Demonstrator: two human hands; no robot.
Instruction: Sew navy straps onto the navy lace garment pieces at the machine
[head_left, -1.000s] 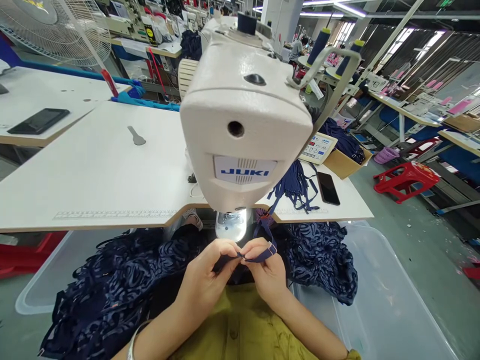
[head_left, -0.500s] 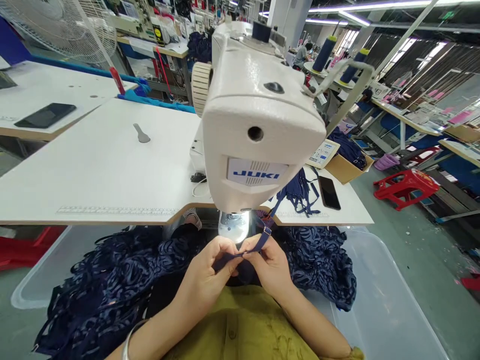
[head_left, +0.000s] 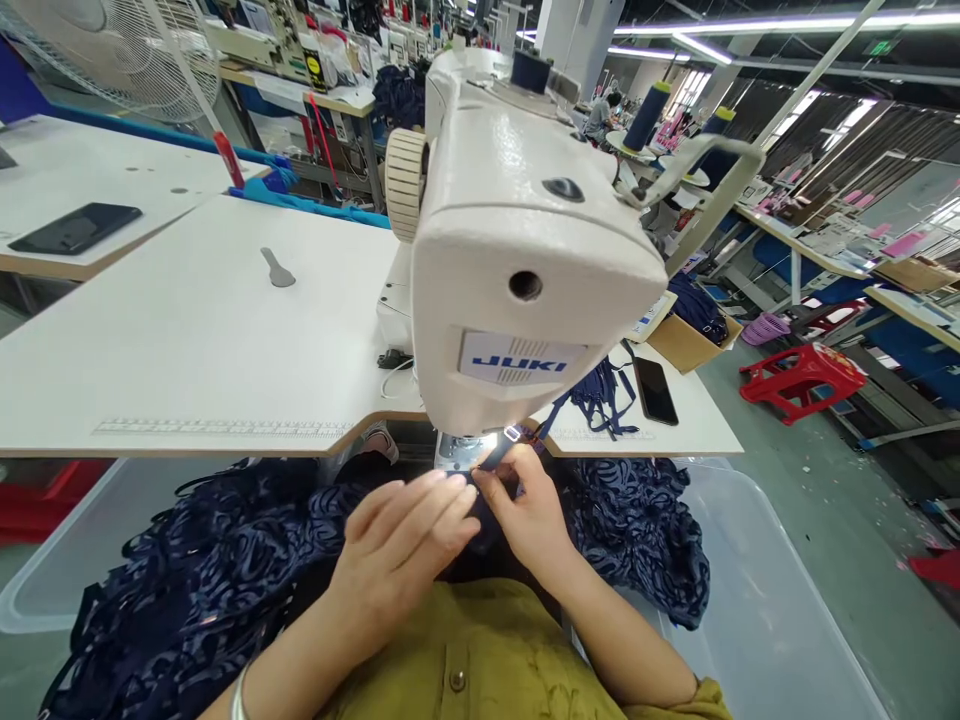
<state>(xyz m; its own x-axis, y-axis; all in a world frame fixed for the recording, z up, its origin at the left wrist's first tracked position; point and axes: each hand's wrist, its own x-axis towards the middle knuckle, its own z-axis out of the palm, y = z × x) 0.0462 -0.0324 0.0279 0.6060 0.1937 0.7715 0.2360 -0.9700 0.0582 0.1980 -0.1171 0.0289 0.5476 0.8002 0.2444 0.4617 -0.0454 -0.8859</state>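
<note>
A white JUKI sewing machine (head_left: 525, 250) stands in front of me, its lit needle plate (head_left: 456, 452) just beyond my fingertips. My right hand (head_left: 531, 515) pinches a narrow navy strap (head_left: 495, 455) between thumb and forefinger, right of the plate. On the strap a small metal slider (head_left: 512, 433) catches the light. My left hand (head_left: 409, 545) is open, palm down, its fingers stretched toward the plate's front edge. Those fingers hide whatever cloth lies beneath them. Navy patterned garments (head_left: 202, 570) are heaped on my left, and another navy bundle (head_left: 637, 530) lies on my right.
Navy straps (head_left: 600, 395) and a phone (head_left: 655, 390) lie on the table right of the machine. A grey flat tool (head_left: 277, 268) rests on the white tabletop (head_left: 187, 340). Clear plastic bins (head_left: 765, 600) flank my lap. A red stool (head_left: 802, 380) stands on the floor to the right.
Both hands held the strap together before. My left hand has let go and flattened out, while my right hand has brought the strap and slider up to the needle plate.
</note>
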